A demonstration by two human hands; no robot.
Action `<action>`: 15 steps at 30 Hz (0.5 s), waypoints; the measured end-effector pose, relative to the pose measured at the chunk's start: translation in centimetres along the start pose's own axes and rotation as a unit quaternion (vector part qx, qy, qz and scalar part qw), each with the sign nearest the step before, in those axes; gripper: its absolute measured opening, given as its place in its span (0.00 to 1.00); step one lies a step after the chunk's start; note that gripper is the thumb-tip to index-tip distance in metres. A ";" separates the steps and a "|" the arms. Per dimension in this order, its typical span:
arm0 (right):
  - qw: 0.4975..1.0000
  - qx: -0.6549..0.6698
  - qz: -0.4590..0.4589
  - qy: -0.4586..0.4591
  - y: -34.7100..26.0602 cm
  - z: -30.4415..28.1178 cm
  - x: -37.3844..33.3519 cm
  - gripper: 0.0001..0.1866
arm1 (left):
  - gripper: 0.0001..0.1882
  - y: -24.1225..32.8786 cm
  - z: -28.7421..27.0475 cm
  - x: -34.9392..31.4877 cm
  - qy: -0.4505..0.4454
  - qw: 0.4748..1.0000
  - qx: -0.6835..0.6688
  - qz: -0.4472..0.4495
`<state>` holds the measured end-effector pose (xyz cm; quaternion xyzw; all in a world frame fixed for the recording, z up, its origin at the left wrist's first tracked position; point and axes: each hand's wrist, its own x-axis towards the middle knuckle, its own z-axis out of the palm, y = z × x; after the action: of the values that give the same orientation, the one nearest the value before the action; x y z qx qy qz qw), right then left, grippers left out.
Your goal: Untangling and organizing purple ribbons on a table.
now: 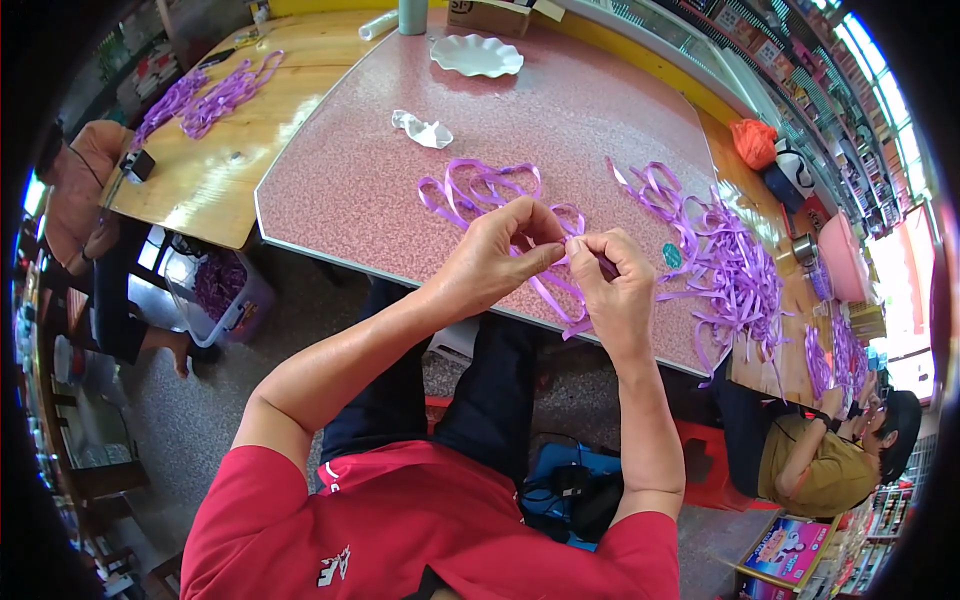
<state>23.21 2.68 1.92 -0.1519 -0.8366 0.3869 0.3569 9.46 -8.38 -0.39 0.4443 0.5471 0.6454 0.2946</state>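
Note:
In front of me my left hand (505, 250) and my right hand (614, 285) meet above the near edge of the pink speckled table (340, 180). Both pinch a purple ribbon, thumb against fingers; the exact spot between the fingertips is hidden. Loops of purple ribbon (455, 190) spread over the table just beyond my left hand, and a length hangs down at the table's edge. To the right of my right hand lies a big tangled heap of purple ribbons (735, 265), part of it drooping over the edge. A small green round piece (672, 256) sits beside the heap.
Crumpled white paper (425, 130) and a scalloped white plate (477, 56) lie farther back. More ribbons (222, 95) are on the wooden table at left, above a plastic bin (222, 290). One person (835, 460) sits at right, another (85, 200) at left.

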 end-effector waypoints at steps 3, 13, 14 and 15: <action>1.000 0.014 0.027 -0.004 0.0 -0.1 0.1 0.06 | 0.09 0.1 0.1 0.0 0.001 0.990 0.100 0.099; 0.960 0.214 0.180 -0.017 0.6 -0.3 0.0 0.09 | 0.13 -0.3 0.1 0.7 0.084 0.867 0.333 0.361; 0.952 0.233 0.197 -0.024 0.6 -0.5 0.0 0.09 | 0.13 -0.3 0.0 0.8 0.075 0.863 0.339 0.368; 0.952 0.234 0.198 -0.022 0.4 -0.6 0.1 0.09 | 0.13 -0.3 -0.2 0.9 0.073 0.863 0.339 0.368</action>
<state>23.59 3.32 1.90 -0.2179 -0.6836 0.6377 0.2801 8.88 -7.62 -0.46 0.6375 0.5484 0.5124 -0.1740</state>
